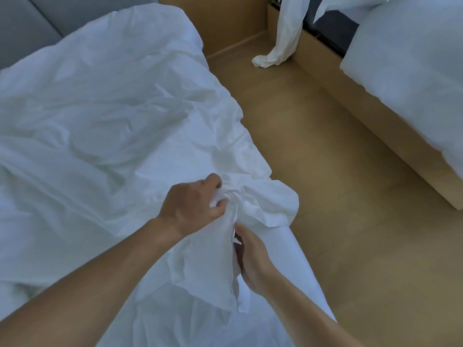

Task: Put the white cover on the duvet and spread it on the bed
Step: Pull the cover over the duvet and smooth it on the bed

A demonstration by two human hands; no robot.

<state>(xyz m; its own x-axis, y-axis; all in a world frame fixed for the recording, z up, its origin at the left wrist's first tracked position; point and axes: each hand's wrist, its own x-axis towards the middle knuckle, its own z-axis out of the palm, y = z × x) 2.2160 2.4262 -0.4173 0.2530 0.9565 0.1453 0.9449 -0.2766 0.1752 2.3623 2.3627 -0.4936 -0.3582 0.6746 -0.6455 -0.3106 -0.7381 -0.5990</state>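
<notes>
White cover (100,108): rumpled, spread over the bed (304,266), one corner bunched at its near right edge.
Floor (325,171): wooden, between the two beds.
Second bed (413,83): white bedding, far right.
Hanging cloth (283,41): white, trailing onto the floor.
Left grip (193,206): fingers curled, clutching the bunched corner.
Right grip (253,261): pinching the cover's fold just below.

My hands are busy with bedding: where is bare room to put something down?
The wooden floor between the duvet cover and the second bed lies bare, except at its far end, where a white cloth trails down. The near bed corner is crowded: left hand and right hand both grip bunched cover.
</notes>
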